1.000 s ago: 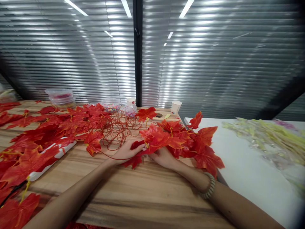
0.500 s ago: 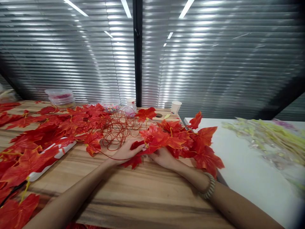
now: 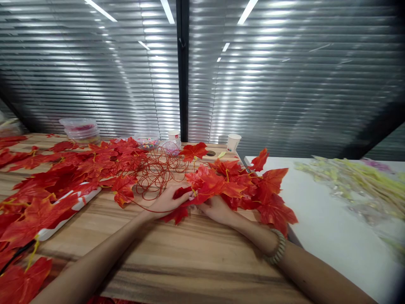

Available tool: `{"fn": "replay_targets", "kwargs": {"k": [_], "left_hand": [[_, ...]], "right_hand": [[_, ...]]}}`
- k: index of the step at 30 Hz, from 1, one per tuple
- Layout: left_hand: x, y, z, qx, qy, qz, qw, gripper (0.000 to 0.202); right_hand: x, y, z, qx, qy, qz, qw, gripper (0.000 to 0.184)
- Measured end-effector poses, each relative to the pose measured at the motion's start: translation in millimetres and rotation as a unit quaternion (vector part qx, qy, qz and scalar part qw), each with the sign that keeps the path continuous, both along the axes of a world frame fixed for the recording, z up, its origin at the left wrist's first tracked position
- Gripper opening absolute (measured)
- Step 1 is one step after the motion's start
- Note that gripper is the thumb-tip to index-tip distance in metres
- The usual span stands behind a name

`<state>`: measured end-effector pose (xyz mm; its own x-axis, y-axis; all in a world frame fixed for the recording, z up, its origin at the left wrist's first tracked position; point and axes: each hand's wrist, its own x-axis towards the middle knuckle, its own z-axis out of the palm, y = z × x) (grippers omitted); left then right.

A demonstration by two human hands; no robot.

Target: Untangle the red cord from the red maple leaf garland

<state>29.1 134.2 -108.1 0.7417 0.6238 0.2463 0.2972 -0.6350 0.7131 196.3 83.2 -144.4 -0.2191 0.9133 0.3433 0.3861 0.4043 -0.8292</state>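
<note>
Pinching a red leaf (image 3: 179,214) in the left hand (image 3: 169,200), with the right hand (image 3: 219,210) nearer the leafy bunch (image 3: 242,182), grasp hidden beneath, impossible to tell! Running sideways on the tabletop (image 3: 205,261), beyond that right hand and off rightward.

From above the near edge of the brown, wood-grained tabletop (image 3: 196,261), the head camera faces forward and slightly down, near the bare left hand (image 3: 166,201) and bare right hand (image 3: 219,210), taking in grey slatted blinds (image 3: 104,76) beyond the far edge.
</note>
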Motion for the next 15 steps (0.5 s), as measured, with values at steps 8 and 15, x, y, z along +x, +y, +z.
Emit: {"fn": "replay_targets", "kwargs": {"k": [8,15], "left_hand": [[-0.6,1.2,0.4,0.004,0.002,-0.006,1.0,0.025],[-0.4,1.8,-0.4,0.017,0.016,-0.006,1.0,0.024]], "right_hand": [[-0.5,-1.1,1.8,-0.008,0.004,0.006,1.0,0.027],[-0.2,-0.9,1.9,-0.003,0.0,0.011,1.0,0.028]]}}
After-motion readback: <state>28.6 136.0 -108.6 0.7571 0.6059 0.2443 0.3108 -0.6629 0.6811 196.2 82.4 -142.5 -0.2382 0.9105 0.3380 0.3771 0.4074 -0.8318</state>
